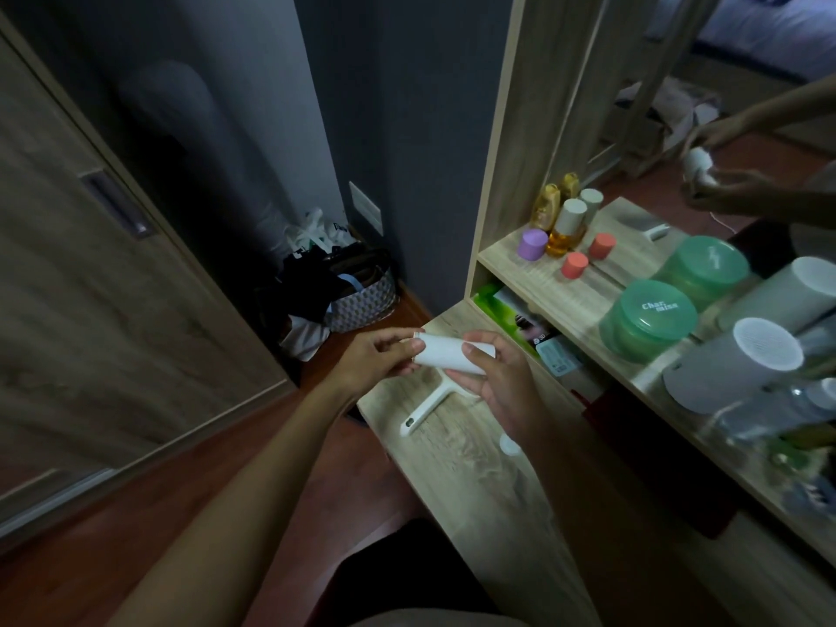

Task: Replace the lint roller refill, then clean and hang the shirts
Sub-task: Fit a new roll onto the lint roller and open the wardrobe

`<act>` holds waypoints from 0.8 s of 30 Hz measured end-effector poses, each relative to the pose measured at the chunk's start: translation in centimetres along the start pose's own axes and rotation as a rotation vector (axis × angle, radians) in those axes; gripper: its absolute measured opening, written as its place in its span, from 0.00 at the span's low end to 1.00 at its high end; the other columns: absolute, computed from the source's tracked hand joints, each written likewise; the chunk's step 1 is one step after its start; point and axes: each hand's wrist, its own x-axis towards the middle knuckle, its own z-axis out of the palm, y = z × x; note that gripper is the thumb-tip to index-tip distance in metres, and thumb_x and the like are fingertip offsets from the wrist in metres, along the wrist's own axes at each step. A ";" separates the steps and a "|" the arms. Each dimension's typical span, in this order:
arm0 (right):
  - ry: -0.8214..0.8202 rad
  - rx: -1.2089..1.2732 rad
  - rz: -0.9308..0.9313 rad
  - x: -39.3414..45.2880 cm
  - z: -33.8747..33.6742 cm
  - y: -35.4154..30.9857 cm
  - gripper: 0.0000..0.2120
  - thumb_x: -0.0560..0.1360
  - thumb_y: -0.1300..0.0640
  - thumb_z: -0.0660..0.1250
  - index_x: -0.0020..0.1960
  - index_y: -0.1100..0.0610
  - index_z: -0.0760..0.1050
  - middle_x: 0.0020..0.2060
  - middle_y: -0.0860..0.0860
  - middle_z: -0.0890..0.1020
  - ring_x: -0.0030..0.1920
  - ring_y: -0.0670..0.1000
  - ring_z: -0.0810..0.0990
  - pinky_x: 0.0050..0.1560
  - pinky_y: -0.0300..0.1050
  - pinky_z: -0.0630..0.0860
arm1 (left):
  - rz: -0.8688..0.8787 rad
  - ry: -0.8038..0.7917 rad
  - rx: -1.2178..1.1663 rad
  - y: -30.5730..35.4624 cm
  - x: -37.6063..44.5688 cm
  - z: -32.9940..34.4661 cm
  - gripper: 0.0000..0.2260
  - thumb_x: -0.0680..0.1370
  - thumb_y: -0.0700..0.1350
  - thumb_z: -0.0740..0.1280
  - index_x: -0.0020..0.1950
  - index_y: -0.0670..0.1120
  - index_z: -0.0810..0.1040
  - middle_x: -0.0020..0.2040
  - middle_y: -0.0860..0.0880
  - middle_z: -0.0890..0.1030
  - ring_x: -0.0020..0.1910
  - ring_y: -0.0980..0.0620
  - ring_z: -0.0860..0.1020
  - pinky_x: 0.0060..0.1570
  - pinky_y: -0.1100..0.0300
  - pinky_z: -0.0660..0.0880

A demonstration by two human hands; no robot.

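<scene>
From the head view, your left hand (380, 355) pinches the left end of the white lint roller refill (445, 355), and your right hand (497, 377) curls its fingers around the right end. You hold the refill above the far left corner of the wooden tabletop (475, 491). The white roller handle (425, 407) lies flat on the tabletop just beneath it.
</scene>
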 end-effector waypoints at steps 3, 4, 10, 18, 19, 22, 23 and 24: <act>-0.017 -0.010 0.011 0.2 0.1 -0.1 0.07 0.76 0.66 0.66 0.53 0.62 0.75 0.56 0.58 0.75 0.58 0.59 0.78 0.58 0.60 0.78 | -0.017 -0.030 0.021 0.4 0.0 -0.3 0.09 0.75 0.42 0.69 0.55 0.48 0.81 0.50 0.43 0.82 0.37 0.55 0.83 0.41 0.65 0.80; -0.019 -0.007 0.014 0.4 0.1 -0.2 0.07 0.76 0.66 0.66 0.53 0.62 0.75 0.56 0.59 0.75 0.58 0.59 0.78 0.58 0.60 0.78 | -0.016 -0.038 0.022 0.6 -0.1 -0.3 0.10 0.76 0.42 0.69 0.57 0.48 0.80 0.51 0.43 0.81 0.37 0.55 0.83 0.40 0.65 0.80; 0.001 0.069 0.047 0.8 1.2 -0.7 0.06 0.77 0.66 0.65 0.54 0.63 0.75 0.57 0.62 0.75 0.58 0.61 0.78 0.57 0.58 0.78 | 0.084 -0.028 0.055 0.5 0.0 0.2 0.17 0.80 0.43 0.63 0.70 0.47 0.72 0.57 0.47 0.79 0.42 0.56 0.83 0.47 0.64 0.80; 0.070 0.098 0.148 0.9 2.4 -1.6 0.11 0.76 0.66 0.65 0.58 0.65 0.75 0.59 0.62 0.74 0.57 0.61 0.78 0.53 0.54 0.81 | 0.182 0.028 0.148 -0.4 0.1 0.0 0.17 0.81 0.43 0.60 0.70 0.46 0.71 0.61 0.47 0.77 0.48 0.56 0.81 0.50 0.63 0.79; 0.079 0.108 0.162 1.0 2.4 -1.6 0.11 0.76 0.65 0.66 0.59 0.65 0.74 0.59 0.62 0.75 0.57 0.61 0.78 0.53 0.54 0.81 | 0.193 0.031 0.168 -0.5 0.2 0.0 0.17 0.81 0.43 0.60 0.70 0.45 0.71 0.61 0.46 0.77 0.48 0.57 0.81 0.51 0.61 0.79; 0.081 0.144 0.182 1.2 2.5 -1.5 0.14 0.76 0.65 0.66 0.60 0.67 0.73 0.59 0.63 0.75 0.57 0.61 0.78 0.52 0.54 0.81 | 0.197 0.041 0.180 -0.9 0.7 -0.1 0.18 0.81 0.47 0.59 0.69 0.43 0.72 0.61 0.38 0.75 0.49 0.50 0.82 0.50 0.59 0.80; 0.085 0.158 0.182 1.3 2.6 -1.4 0.14 0.76 0.64 0.66 0.61 0.67 0.73 0.59 0.63 0.75 0.57 0.61 0.78 0.52 0.54 0.81 | 0.190 0.055 0.156 -0.8 0.8 -0.1 0.18 0.82 0.48 0.58 0.70 0.43 0.72 0.62 0.36 0.74 0.50 0.49 0.81 0.50 0.59 0.80; 0.087 0.172 0.177 1.5 2.7 -1.3 0.14 0.77 0.64 0.66 0.61 0.67 0.72 0.59 0.63 0.75 0.57 0.60 0.78 0.52 0.54 0.81 | 0.186 0.072 0.146 -0.7 0.8 0.1 0.19 0.82 0.51 0.56 0.70 0.44 0.71 0.62 0.36 0.73 0.53 0.48 0.81 0.50 0.60 0.79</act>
